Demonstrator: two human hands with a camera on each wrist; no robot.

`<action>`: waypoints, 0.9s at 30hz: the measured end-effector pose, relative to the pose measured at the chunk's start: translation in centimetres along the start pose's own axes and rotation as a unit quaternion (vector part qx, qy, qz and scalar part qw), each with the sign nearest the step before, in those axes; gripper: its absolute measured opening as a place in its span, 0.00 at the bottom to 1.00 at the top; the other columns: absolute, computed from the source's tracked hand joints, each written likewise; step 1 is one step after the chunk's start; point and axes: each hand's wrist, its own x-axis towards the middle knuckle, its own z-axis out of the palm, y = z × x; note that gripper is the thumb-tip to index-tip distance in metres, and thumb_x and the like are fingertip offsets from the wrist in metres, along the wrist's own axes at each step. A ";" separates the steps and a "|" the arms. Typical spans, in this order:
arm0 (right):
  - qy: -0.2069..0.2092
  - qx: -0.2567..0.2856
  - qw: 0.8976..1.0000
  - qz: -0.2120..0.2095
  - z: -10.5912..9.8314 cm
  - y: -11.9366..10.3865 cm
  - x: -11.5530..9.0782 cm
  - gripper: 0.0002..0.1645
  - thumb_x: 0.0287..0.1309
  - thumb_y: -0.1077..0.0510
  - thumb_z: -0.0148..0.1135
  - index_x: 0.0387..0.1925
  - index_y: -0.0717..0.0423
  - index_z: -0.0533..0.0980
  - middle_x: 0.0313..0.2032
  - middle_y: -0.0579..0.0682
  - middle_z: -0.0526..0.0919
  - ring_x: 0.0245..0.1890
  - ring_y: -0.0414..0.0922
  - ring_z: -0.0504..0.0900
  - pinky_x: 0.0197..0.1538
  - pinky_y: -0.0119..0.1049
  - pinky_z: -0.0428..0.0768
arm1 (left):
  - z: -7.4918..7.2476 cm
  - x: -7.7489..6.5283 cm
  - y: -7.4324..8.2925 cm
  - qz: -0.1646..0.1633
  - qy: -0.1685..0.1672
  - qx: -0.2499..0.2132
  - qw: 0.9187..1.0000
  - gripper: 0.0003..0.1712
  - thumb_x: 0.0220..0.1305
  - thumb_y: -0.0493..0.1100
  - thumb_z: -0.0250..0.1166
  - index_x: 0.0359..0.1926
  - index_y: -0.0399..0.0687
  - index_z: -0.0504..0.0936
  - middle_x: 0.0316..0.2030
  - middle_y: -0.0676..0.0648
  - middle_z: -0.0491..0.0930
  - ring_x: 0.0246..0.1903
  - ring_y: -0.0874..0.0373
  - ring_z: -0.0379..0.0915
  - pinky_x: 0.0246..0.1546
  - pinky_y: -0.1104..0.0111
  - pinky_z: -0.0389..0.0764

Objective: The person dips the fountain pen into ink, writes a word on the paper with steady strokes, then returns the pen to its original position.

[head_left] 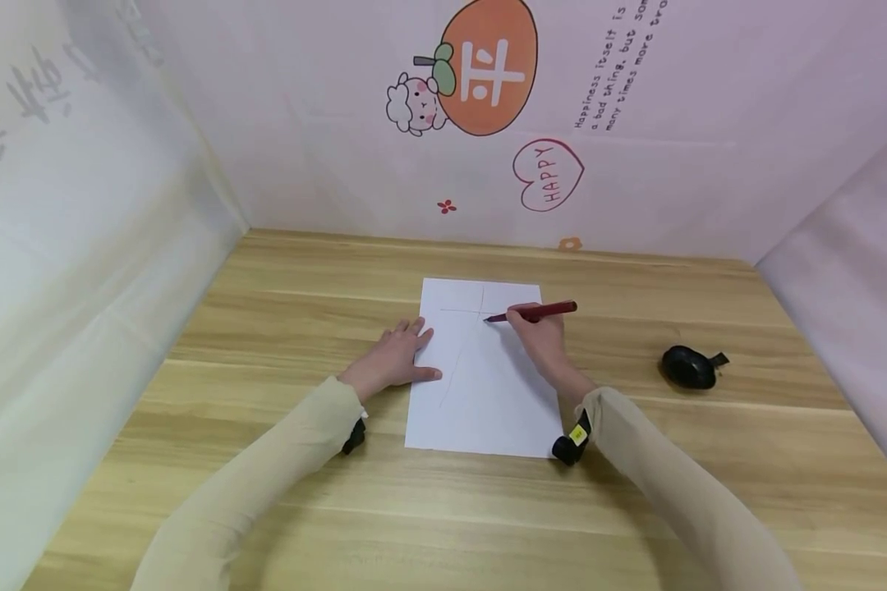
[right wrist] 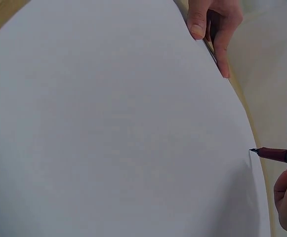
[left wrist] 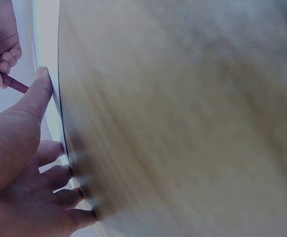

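A white sheet of paper [head_left: 480,410] lies on the wooden table, bearing thin drawn lines: a cross near its top and a slanted stroke lower left. My right hand [head_left: 543,341] pinches a dark red fountain pen [head_left: 554,309], its nib right at the paper just below the cross. In the right wrist view the pen [right wrist: 276,154] points left, its metal nib at the sheet. With fingers spread, my left hand [head_left: 395,357] rests at the paper's left edge, thumb and fingertips over the margin. The left wrist view shows that hand [left wrist: 15,143] from the thumb side.
To the right on the table [head_left: 266,509] lies a small glossy black object [head_left: 689,367] with a short tab. White printed cloth [head_left: 325,123] hangs behind and at both sides. A black wrist camera [head_left: 571,443] overlaps the paper's lower right corner.
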 end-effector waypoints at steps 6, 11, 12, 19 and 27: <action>-0.001 -0.003 1.000 -0.003 -0.2 0.1 -0.1 0.17 0.57 0.53 0.58 0.46 0.58 0.76 0.42 0.56 0.80 0.33 0.44 0.71 0.35 0.30 0.71 | 0.0 0.0 0.0 0.002 0.003 0.004 1.000 0.47 0.59 0.62 0.61 0.71 0.44 0.55 0.73 0.39 0.45 0.73 0.40 0.39 0.71 0.47 0.48; -0.004 -0.012 1.000 -0.003 -0.5 0.2 -0.5 0.18 0.58 0.53 0.58 0.47 0.59 0.74 0.42 0.57 0.79 0.35 0.45 0.71 0.38 0.30 0.72 | 0.0 -0.1 0.1 -0.001 0.002 0.007 1.000 0.47 0.59 0.62 0.60 0.71 0.45 0.54 0.74 0.40 0.45 0.73 0.42 0.40 0.71 0.48 0.49; -0.004 -0.012 1.000 -0.002 -0.5 0.2 -0.6 0.18 0.57 0.53 0.58 0.47 0.59 0.74 0.42 0.57 0.79 0.36 0.46 0.71 0.39 0.30 0.72 | 0.0 -0.1 0.1 -0.001 0.001 0.007 1.000 0.47 0.59 0.62 0.60 0.71 0.46 0.53 0.74 0.41 0.44 0.73 0.42 0.40 0.71 0.49 0.49; -0.010 -0.005 1.000 0.001 -1.0 0.4 -1.2 0.18 0.57 0.52 0.59 0.45 0.59 0.76 0.42 0.57 0.79 0.36 0.46 0.70 0.39 0.32 0.70 | 0.1 -0.3 0.1 0.003 0.004 0.000 1.000 0.47 0.59 0.61 0.60 0.71 0.45 0.54 0.73 0.39 0.45 0.73 0.41 0.40 0.71 0.47 0.49; -0.011 -0.019 1.000 -0.004 -1.4 0.7 -1.5 0.17 0.58 0.52 0.59 0.44 0.57 0.77 0.40 0.55 0.80 0.35 0.46 0.71 0.36 0.31 0.71 | 0.1 -0.1 0.0 0.005 0.010 -0.001 1.000 0.47 0.58 0.61 0.62 0.71 0.44 0.55 0.73 0.39 0.46 0.72 0.39 0.41 0.70 0.46 0.49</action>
